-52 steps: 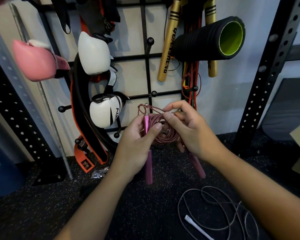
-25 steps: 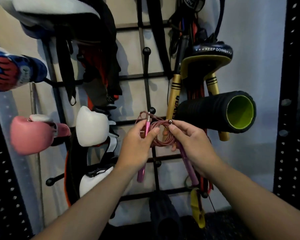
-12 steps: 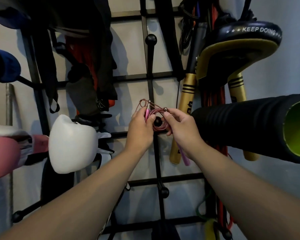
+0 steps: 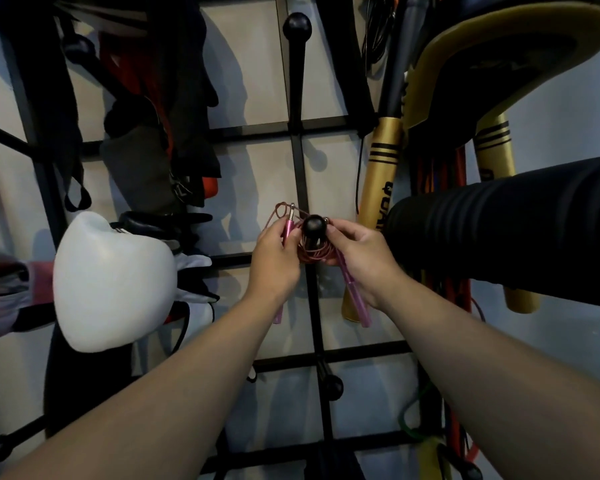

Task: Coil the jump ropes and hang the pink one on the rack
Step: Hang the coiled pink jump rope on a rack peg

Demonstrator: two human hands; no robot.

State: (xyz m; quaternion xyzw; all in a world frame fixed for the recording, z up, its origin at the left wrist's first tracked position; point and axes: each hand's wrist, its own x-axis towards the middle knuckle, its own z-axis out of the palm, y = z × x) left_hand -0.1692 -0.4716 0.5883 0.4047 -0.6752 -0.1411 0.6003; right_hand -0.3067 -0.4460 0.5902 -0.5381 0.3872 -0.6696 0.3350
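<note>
The left hand point(image 4: 274, 261) covered most of one pink handle point(image 4: 278, 315), leaving only its tip showing below the wrist. The peg's black ball point(image 4: 314, 227) hid the middle of the coiled pink rope point(image 4: 314, 253), so whether the coil sat around the peg could not be told. The foam roller point(image 4: 506, 230) ran off the right edge, and a pink glove point(image 4: 0, 289) was blurred at the left edge.

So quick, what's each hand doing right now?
Left hand: pinches a handle of the pink jump rope.
Right hand: grips the rope's coil and other handle.
</note>
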